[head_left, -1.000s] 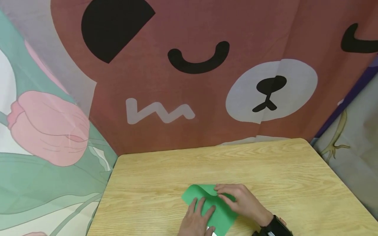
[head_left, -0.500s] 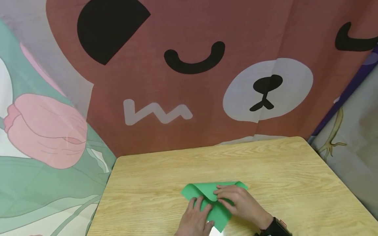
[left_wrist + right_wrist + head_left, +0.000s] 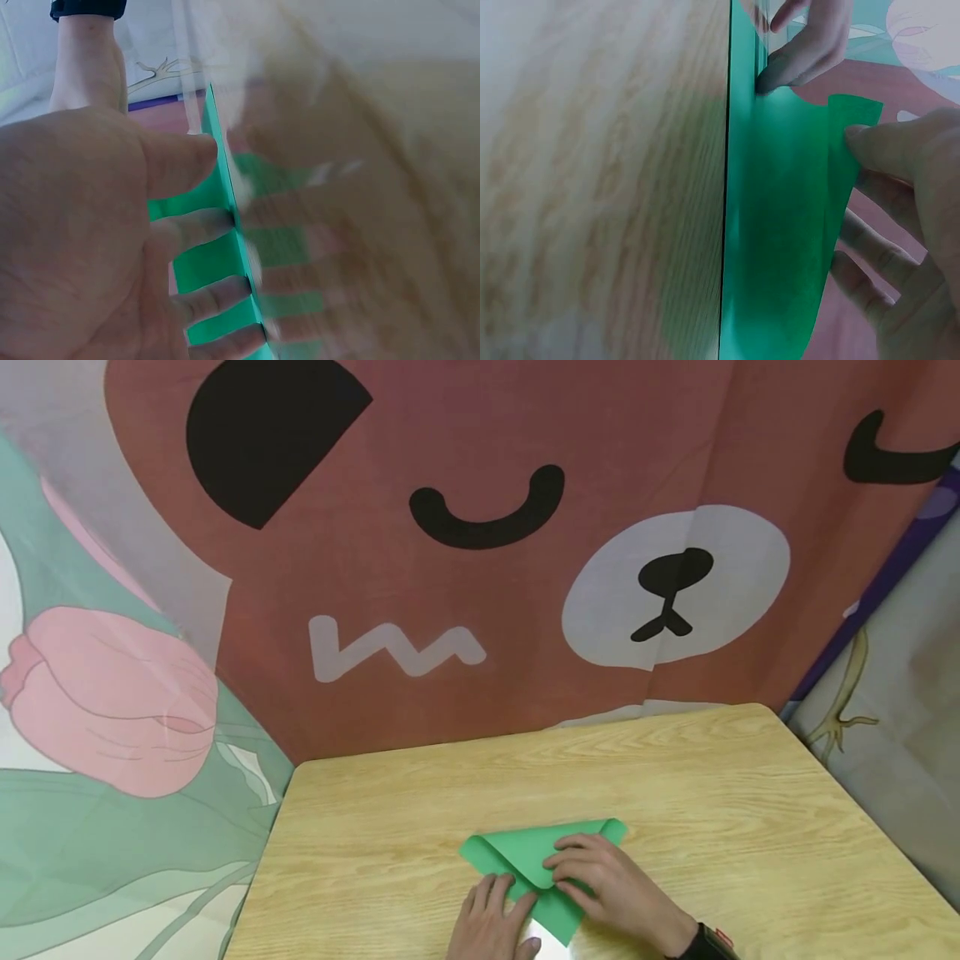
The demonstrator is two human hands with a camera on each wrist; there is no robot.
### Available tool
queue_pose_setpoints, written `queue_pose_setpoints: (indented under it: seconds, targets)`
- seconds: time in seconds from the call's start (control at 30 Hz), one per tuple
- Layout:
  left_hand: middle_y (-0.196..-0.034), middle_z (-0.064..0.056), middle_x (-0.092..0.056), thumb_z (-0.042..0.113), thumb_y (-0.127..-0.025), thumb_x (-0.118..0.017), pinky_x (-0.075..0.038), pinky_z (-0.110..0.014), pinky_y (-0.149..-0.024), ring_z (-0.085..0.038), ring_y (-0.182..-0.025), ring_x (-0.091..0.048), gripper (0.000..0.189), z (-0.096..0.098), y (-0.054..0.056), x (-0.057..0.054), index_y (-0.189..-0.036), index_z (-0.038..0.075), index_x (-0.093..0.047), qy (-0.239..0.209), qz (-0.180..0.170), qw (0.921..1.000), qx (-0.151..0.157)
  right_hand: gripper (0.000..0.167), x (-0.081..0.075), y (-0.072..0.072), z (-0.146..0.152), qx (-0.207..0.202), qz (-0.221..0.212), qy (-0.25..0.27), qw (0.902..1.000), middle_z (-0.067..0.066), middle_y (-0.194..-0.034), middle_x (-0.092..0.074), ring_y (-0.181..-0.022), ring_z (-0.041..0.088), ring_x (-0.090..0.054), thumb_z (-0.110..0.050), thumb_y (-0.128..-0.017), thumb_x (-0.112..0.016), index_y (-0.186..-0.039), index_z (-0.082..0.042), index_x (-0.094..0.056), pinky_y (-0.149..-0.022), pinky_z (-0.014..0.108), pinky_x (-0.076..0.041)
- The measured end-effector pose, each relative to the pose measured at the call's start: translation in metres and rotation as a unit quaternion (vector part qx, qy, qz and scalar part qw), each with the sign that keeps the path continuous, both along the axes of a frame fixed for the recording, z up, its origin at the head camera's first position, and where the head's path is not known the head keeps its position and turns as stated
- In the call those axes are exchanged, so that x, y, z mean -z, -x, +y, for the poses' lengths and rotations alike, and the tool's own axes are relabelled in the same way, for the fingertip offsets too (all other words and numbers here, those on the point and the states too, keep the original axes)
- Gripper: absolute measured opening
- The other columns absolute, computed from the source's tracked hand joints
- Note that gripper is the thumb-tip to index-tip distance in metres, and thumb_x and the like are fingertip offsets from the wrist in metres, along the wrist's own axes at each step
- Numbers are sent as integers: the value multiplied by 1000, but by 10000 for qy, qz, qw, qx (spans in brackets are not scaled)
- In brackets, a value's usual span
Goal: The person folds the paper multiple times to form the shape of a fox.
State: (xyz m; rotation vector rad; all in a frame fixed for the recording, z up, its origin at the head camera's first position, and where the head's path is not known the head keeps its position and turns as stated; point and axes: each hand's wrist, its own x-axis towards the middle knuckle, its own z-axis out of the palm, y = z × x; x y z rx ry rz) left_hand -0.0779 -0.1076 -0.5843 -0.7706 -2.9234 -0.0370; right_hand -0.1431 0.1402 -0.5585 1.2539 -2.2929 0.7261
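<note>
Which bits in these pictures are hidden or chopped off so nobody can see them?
- White patch, head view: the left hand and bottom edge hide parts, so I can't tell what it is.
- Green paper, head view: the left hand's fingers cover the bit beneath them.
- Black wristband, head view: cut off by the bottom edge.
- Bear's far-right eye, head view: cut off by the right edge.
</note>
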Motion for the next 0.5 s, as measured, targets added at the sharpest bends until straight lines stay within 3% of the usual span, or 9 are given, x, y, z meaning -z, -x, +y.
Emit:
queue_pose_setpoints:
  seconds: [0.13,0.3,0.5]
  targets:
    - [-145,-7,-59,64,-104,-51,-58,-54,-102,-33,-135,-59,52,-2,0,-3,-140,29,-65,-113,-402,9991,-87,19,0,-4,1,2,-341,-215,9992,-13,-116,-77,-113,19,-70,-16,-84,-90,-100,-24,-81,-92,44,-61]
    - [-151,-6,-55,67,-105,-45,-54,-57,-107,-36,-141,-55,59,-4,2,-9,-147,30,-61,-203,-983,9948,-193,17,1,-9,2,-26,-733,-209,9971,-15,-112,-76,-106,7,-65,-15,-89,-87,-104,-23,-82,-88,31,-60]
    - [-160,-4,-54,69,-104,-45,-52,-59,-109,-37,-146,-52,65,-6,1,-9,-152,29,-59,-163,-1208,9923,-233,17,5,-9,3,-144,-944,-194,9952,-16,-109,-76,-102,3,-64,-15,-92,-84,-107,-22,-82,-85,24,-59]
